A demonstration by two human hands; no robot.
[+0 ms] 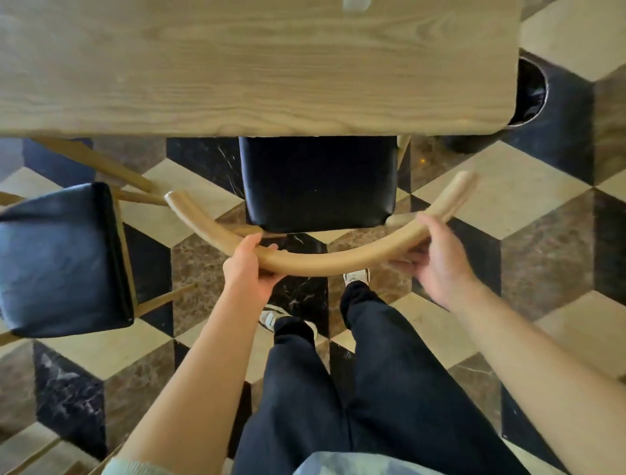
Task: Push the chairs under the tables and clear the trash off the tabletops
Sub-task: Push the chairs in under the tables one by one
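A wooden chair with a black seat (318, 183) stands before me, the front of its seat tucked beneath the light wooden table (237, 67). Its curved wooden backrest (325, 262) arcs toward me. My left hand (249, 261) grips the left part of that backrest. My right hand (437, 257) holds its right part, fingers wrapped underneath. A pale blurred object (355, 4) sits at the table's far edge, cut off by the frame.
A second chair with a black seat (61, 261) stands out from the table at the left. A dark round bin (531, 98) sits on the floor past the table's right corner. The floor is a cube-patterned tile. My legs and shoes are below.
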